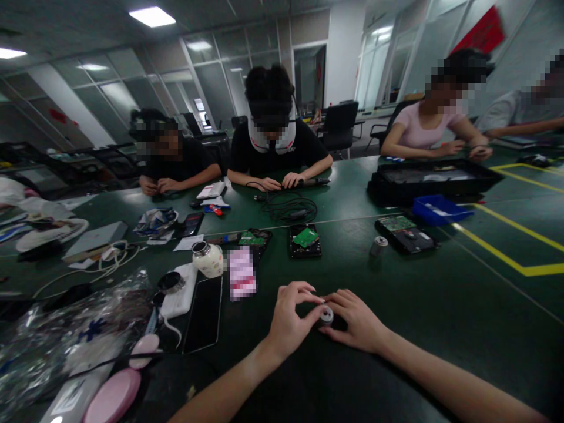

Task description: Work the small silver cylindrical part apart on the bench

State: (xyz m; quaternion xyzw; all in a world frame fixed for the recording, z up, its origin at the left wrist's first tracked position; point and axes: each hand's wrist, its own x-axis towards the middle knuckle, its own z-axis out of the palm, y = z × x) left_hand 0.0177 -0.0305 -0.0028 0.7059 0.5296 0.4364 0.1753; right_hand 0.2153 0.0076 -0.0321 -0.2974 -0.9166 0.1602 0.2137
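Low in the centre of the head view, a small silvery metal cylinder (326, 316) with dark holes in its end face sits between my hands, close to the green tabletop. My left hand (291, 317) pinches its left side, thumb against the rim and fingers arched over the far side. My right hand (359, 322) curls round it from the right, thumb at the near side and fingertips meeting those of the left. The cylinder's lower part is hidden. A similar metal cylinder (379, 246) stands upright farther off to the right.
Opened hard drives (324, 249) with green boards lie ahead. A black phone (203, 314), a cream jar (209, 260) and plastic bags (79, 335) crowd the left. Across the table (476, 305) are a coiled cable (288, 205), a blue tray (440, 211), a black bin (436, 179) and several people.
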